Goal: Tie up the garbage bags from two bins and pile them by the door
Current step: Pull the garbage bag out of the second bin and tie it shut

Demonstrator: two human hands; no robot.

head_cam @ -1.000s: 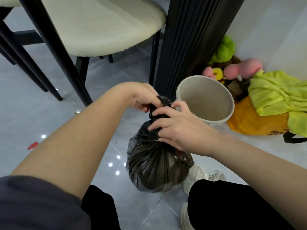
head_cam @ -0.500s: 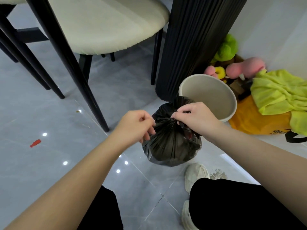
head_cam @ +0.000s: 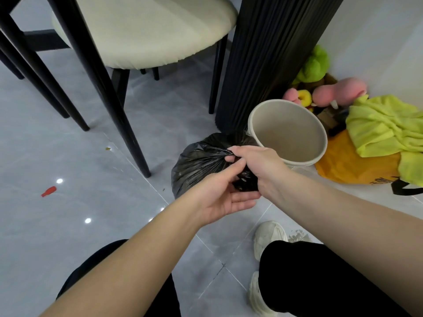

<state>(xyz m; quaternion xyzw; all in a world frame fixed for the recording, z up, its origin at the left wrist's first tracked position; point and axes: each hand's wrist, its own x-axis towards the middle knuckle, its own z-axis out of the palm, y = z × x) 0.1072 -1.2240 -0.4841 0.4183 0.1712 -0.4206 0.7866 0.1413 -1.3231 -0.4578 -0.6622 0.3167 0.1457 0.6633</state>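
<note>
A black garbage bag (head_cam: 196,163), full and rounded, sits on the grey tile floor just left of an empty cream bin (head_cam: 288,133). My right hand (head_cam: 256,163) grips the bag's gathered neck from above, fingers curled round the twisted plastic. My left hand (head_cam: 226,195) lies palm up right beneath it. Its thumb rests on the plastic and its fingers stretch straight under the bag's loose end. The knot itself is hidden by both hands.
A cream-seated chair with black legs (head_cam: 135,138) stands close on the left, and a black fluted column (head_cam: 263,65) behind the bin. Plush toys (head_cam: 315,62), a yellow-green cloth (head_cam: 384,124) and an orange bag (head_cam: 357,168) fill the right corner. A red scrap (head_cam: 48,191) lies on the floor.
The bag has been lowered to the floor beside the bin. My left hand let go of the plastic end and turned palm up under my right hand, which keeps the neck.
</note>
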